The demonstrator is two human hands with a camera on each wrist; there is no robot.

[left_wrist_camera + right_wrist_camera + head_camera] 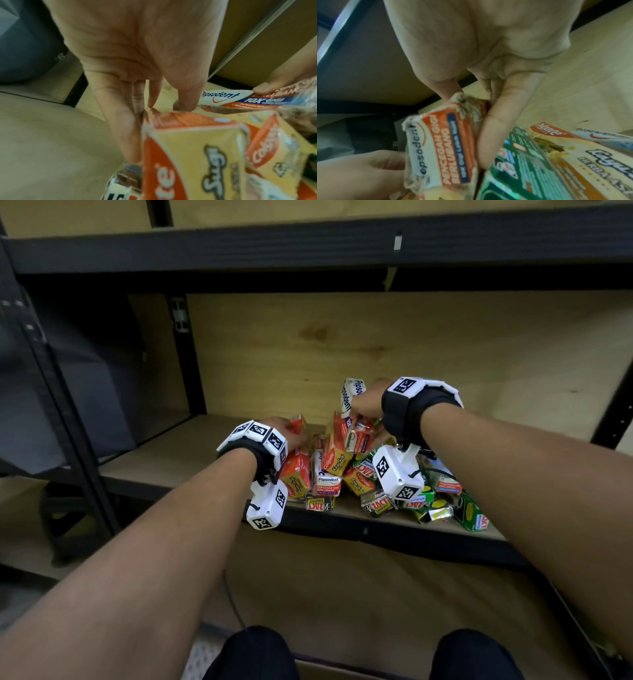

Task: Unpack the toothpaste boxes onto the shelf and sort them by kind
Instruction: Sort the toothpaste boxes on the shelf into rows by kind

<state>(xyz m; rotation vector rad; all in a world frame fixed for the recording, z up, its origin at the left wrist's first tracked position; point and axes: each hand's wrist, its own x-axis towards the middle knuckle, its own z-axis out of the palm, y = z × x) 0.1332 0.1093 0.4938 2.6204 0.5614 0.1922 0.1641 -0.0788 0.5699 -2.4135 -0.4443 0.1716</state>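
Note:
A heap of toothpaste boxes [346, 470] lies on the wooden shelf [171, 460]: orange Colgate, white-and-red Pepsodent, green and black Zact. My left hand [291, 429] [163, 108] pinches the top end of an orange-and-yellow Colgate box [296, 474] [188, 148] at the heap's left side. My right hand [363, 409] [471, 108] is raised above the heap. It grips a Pepsodent pack [358, 436] [440, 142] in crumpled clear film between thumb and fingers. A white Pepsodent box [349, 398] [240, 98] sticks up beside that hand.
Green Zact boxes [472, 515] lie at the heap's right by the shelf's front edge, black ones [318, 503] at the front. The black beam [308, 244] of the upper shelf runs overhead. A dark grey bag [85, 405] sits left of the black upright [191, 371].

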